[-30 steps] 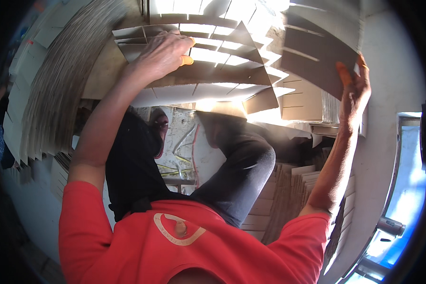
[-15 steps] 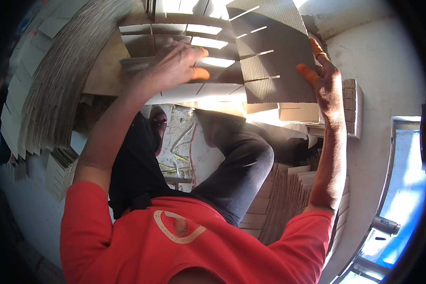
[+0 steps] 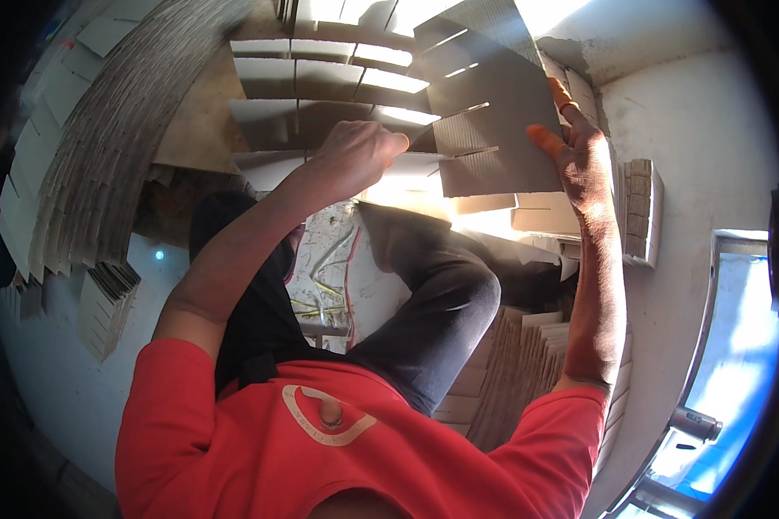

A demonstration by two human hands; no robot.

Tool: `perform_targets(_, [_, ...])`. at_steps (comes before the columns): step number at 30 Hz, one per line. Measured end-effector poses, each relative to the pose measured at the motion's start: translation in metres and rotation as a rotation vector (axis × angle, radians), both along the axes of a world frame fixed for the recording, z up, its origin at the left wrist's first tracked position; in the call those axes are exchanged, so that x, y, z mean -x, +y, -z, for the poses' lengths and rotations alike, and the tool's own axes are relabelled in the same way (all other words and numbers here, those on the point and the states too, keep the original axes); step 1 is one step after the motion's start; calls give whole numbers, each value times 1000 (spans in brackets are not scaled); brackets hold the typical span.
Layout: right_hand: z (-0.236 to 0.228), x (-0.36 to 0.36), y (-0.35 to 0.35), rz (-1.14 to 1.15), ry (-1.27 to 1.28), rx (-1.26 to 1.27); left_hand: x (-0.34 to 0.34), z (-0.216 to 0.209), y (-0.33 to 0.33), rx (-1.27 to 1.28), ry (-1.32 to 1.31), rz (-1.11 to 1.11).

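My right hand (image 3: 580,156) grips the right edge of a slotted cardboard divider sheet (image 3: 502,112), thumb across its face. The sheet stands tilted, its slotted left edge against the right ends of several parallel cardboard strips (image 3: 268,80). These strips stand on edge in rows, with crosswise slots. My left hand (image 3: 357,156) is closed over the nearest strip (image 3: 273,169), close to the sheet's lower left corner. What its fingers pinch, if anything, is hidden. Orange covers sit on fingertips of both hands.
A long curved stack of cardboard pieces (image 3: 117,130) stands at the left on a board (image 3: 199,130). More slotted pieces (image 3: 524,372) are stacked by my right leg. A cardboard bundle (image 3: 639,212) rests by the wall at the right. Scraps and strings (image 3: 329,259) lie between my feet.
My left hand has moved right and nearer to me, its fingers curling closed. My right hand and the sheet have shifted slightly left. The strips now sit more evenly spaced.
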State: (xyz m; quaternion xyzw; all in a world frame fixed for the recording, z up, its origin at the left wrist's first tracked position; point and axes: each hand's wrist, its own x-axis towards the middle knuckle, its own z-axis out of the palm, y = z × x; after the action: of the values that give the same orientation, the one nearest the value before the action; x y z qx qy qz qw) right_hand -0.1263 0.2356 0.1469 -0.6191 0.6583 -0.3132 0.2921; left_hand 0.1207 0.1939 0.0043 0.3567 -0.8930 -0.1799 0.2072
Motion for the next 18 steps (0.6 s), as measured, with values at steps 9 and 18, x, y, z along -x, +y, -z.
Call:
perform_targets(9, [7,-23,-14,-100,55,-272,3,1,-4,-35,35,-12])
perform_targets(18, [17,-39,-23,-268,311,-373,2,4,-7,-26,72,-14])
